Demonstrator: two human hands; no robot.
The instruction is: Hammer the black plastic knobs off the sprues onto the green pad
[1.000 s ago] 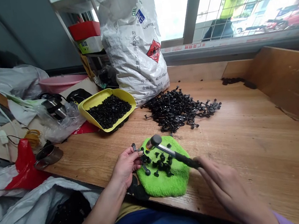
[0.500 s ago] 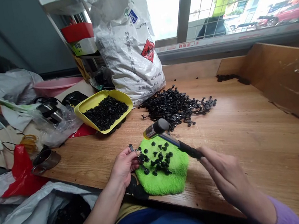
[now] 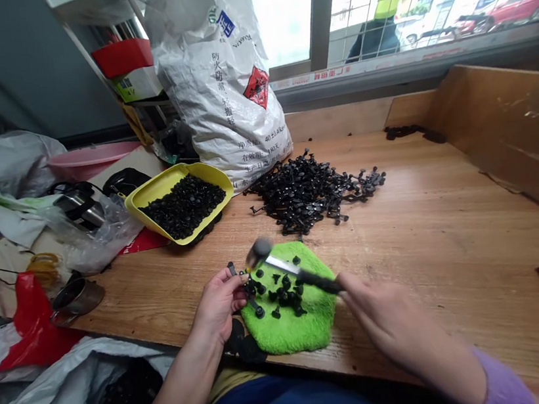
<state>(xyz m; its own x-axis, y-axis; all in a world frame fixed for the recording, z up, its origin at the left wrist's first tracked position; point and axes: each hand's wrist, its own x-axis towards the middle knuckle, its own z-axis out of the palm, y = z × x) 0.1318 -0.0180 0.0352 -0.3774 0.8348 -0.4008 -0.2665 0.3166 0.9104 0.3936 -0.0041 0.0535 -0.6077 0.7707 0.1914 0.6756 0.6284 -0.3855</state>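
Observation:
My left hand point(image 3: 220, 302) pinches small black parts point(image 3: 250, 289) at the left edge of a green cloth point(image 3: 292, 337). In my right hand point(image 3: 380, 310) is the dark handle of a hammer point(image 3: 317, 281). The hammer's head, blurred by motion, hangs over the cloth's upper left, just above my left fingertips. Several loose black pieces point(image 3: 289, 295) lie on the middle of the cloth. Whether the hammer touches anything cannot be seen.
Behind the cloth is a heap of black parts point(image 3: 302, 191). A yellow scoop tray point(image 3: 136, 209) full of black pieces stands left, before a large white sack point(image 3: 212, 70). A metal cup point(image 3: 81, 298) sits near the table's left edge. Outside the window is a person point(image 3: 387, 1).
The hammer and my right hand have moved left, bringing the hammer's head lower and closer to my left fingers. My left hand keeps its grip. The whole view has shifted slightly.

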